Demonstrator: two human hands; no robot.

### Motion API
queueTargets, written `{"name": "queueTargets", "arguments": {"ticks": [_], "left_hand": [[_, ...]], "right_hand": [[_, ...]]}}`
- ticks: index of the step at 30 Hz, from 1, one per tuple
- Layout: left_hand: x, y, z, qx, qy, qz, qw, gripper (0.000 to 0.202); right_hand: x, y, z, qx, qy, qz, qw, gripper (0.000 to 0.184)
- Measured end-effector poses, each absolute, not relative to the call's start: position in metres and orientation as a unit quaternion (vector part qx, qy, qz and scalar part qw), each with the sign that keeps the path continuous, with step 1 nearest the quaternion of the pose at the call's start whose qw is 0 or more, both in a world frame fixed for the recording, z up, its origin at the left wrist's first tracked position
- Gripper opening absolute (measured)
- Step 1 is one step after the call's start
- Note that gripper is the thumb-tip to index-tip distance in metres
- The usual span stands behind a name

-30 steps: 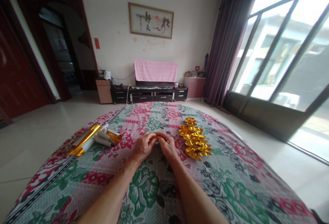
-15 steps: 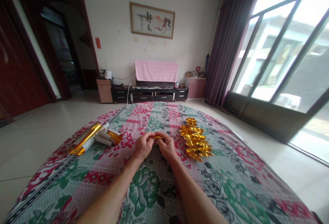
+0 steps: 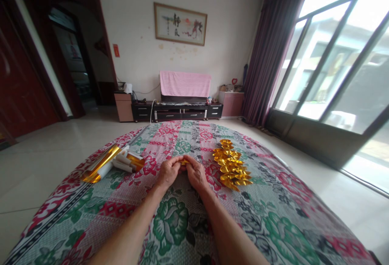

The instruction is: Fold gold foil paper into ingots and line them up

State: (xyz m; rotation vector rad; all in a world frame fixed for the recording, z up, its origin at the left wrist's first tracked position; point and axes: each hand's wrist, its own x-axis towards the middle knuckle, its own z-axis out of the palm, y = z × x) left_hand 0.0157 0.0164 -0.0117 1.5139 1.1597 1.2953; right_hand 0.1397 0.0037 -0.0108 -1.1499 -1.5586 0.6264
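In the head view, the gold piece point(image 3: 184, 162) is small and shiny, like foil. Only a little bit of it peeks out, because fingers cover most of it, so I cannot tell its whole shape. The bit that shows is bright yellow-gold.

It sits right between the left hand point(image 3: 169, 173) and the right hand point(image 3: 196, 174), up at the tips of the fingers. The left hand is curled almost closed and pinches the piece from its left side. The right hand is curled the same way and pinches it from the right side. The thumbs are on the near side, and the other fingers bend over the far side.

Both hands are over the middle of the tabletop point(image 3: 142, 236), which has a cloth with red and green flowers. Near the right hand, but apart from it, is a row of pointy gold shapes point(image 3: 231, 163). Over past the left hand lie a gold roll point(image 3: 102, 163) and a white and gold bundle point(image 3: 127, 161), side by side.
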Motion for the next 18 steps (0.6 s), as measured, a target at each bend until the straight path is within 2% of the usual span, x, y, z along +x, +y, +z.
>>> {"name": "queueTargets", "arguments": {"ticks": [4,13,15,18], "left_hand": [[0.0143,0.0168,-0.0125,0.618,0.471,0.506,0.375,0.035],[0.0173,0.0110,-0.0117,0.699,0.482,0.484,0.212,0.033],[0.0181,0.0114,-0.0119,0.690,0.477,0.497,0.222,0.032],[0.0185,0.0144,-0.0129,0.654,0.465,0.521,0.289,0.031]], "right_hand": [[0.1393,0.0024,-0.0099,-0.483,-0.646,0.267,0.527,0.040],[0.1398,0.0017,-0.0085,-0.527,-0.637,0.207,0.523,0.031],[0.1401,0.0016,-0.0081,-0.519,-0.643,0.205,0.524,0.032],[0.1396,0.0005,-0.0071,-0.504,-0.659,0.204,0.520,0.033]]}}
